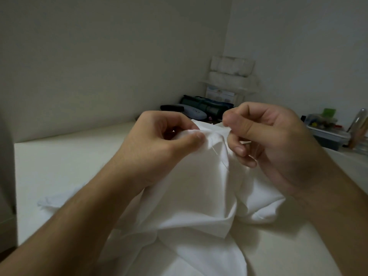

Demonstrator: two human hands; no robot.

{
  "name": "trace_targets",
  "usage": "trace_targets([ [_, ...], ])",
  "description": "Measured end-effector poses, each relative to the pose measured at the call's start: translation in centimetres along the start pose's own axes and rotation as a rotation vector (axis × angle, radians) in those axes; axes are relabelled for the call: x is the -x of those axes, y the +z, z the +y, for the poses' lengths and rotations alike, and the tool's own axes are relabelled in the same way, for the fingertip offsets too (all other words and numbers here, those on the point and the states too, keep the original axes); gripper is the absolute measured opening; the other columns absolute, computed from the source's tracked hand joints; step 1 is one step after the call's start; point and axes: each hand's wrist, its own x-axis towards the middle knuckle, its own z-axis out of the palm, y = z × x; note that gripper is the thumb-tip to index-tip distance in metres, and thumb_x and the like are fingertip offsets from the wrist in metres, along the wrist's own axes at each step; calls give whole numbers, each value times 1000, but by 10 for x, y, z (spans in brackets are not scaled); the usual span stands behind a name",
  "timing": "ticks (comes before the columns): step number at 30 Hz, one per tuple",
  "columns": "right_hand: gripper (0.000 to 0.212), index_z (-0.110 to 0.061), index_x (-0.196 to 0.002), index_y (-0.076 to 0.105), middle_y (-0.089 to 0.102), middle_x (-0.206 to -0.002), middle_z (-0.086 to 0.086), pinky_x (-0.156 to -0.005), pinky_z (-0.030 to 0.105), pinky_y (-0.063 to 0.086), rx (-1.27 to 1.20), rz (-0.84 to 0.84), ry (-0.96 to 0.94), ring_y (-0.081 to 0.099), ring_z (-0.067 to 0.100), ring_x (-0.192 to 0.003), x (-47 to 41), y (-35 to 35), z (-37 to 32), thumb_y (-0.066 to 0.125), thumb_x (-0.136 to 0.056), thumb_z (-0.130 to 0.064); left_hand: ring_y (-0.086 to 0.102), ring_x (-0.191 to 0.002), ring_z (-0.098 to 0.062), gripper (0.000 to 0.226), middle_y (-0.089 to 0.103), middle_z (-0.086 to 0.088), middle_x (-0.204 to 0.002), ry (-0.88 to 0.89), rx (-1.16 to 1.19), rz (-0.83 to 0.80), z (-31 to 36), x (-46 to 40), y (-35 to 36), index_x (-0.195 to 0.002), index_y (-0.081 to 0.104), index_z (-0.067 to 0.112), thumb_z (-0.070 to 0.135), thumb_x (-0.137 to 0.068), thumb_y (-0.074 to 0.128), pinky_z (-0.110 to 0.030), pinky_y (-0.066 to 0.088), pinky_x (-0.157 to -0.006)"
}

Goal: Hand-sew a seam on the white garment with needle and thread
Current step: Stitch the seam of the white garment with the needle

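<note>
The white garment [191,196] is lifted off the white table in the middle of the head view, its lower part bunched on the tabletop. My left hand [159,140] pinches a fold of its top edge between thumb and fingers. Just to the right, my right hand [264,136] pinches the same raised edge with thumb and forefinger. A thin white thread [220,156] runs down the cloth below the pinched spot. The needle is too small to make out; it may be hidden under my right fingertips.
The white table [59,166] stands in a room corner. At the back lie a dark rolled bag [207,105] and a stack of white packs [231,76]. A tray of small supplies [326,130] sits at the right edge.
</note>
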Motion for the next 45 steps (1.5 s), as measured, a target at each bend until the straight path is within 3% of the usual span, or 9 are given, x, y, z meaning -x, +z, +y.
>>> trace_targets([
  [12, 27, 1, -87, 53, 78, -94, 22, -36, 21, 24, 107, -112, 140, 48, 23, -38, 2, 0, -8, 62, -99, -22, 68, -65, -16, 11, 76, 0, -73, 65, 21, 70, -2, 0, 2, -79, 78, 19, 27, -87, 75, -35, 50, -59],
  [17, 24, -11, -76, 55, 62, -62, 17, -41, 26, 14, -62, -156, 223, 33, 16, -39, 3, 1, -9, 68, -90, -26, 64, -63, -7, 14, 71, 5, -67, 63, 25, 71, -2, -1, 2, -76, 77, 20, 20, -90, 80, -23, 47, -58],
  [20, 26, -13, -72, 52, 42, -54, 7, -43, 25, 14, -114, -33, 248, 24, 14, -42, 0, -4, -7, 69, -88, -24, 64, -62, -8, 12, 70, 3, -66, 55, 37, 73, -1, 0, 2, -75, 77, 19, 25, -86, 78, -23, 46, -57],
  [23, 30, -9, -71, 60, 55, -58, 7, -39, 21, 25, 165, 222, 225, 33, 12, -41, -3, -5, -2, 70, -97, -20, 64, -62, -8, 12, 70, 2, -66, 49, 45, 70, -1, 1, 2, -75, 77, 19, 27, -84, 76, -24, 47, -57],
  [29, 26, -16, -79, 72, 70, -72, -7, -68, 28, 46, 497, 467, 16, 59, 2, -60, -4, -3, 4, 75, -95, -36, 67, -65, -11, 14, 74, -6, -71, 58, 26, 55, 1, 2, 2, -77, 78, 18, 19, -92, 80, -28, 49, -60],
  [33, 19, -16, -73, 70, 74, -120, -5, -95, 23, 50, 119, 109, -138, 68, 8, -116, 1, 1, -3, 77, -89, -25, 68, -66, -13, 12, 75, -8, -73, 60, 48, 38, 2, 2, 2, -78, 78, 18, 27, -86, 77, -33, 51, -61],
  [35, 17, -12, -76, 70, 72, -128, -2, -101, 29, 50, 97, -67, -121, 65, 12, -126, 4, 4, -2, 74, -88, -23, 69, -65, -13, 11, 74, -4, -70, 63, 62, 17, 2, 2, 2, -77, 78, 18, 26, -85, 77, -30, 50, -61],
  [39, 23, 5, -81, 65, 75, -119, 10, -101, 40, 54, 63, -145, -13, 71, 24, -116, 6, 5, 1, 71, -90, -15, 68, -67, -17, 11, 74, -10, -72, 58, 164, -38, 3, 3, 1, -79, 80, 12, 21, -84, 79, -28, 48, -61],
  [45, 23, 0, -79, 66, 62, -87, 33, -76, 41, 49, 61, -123, 20, 59, 34, -78, 3, 7, -1, 73, -90, -19, 61, -62, -18, 12, 69, -16, -69, 39, 213, -53, 4, 2, -1, -76, 78, 5, 14, -82, 74, -25, 45, -56],
])
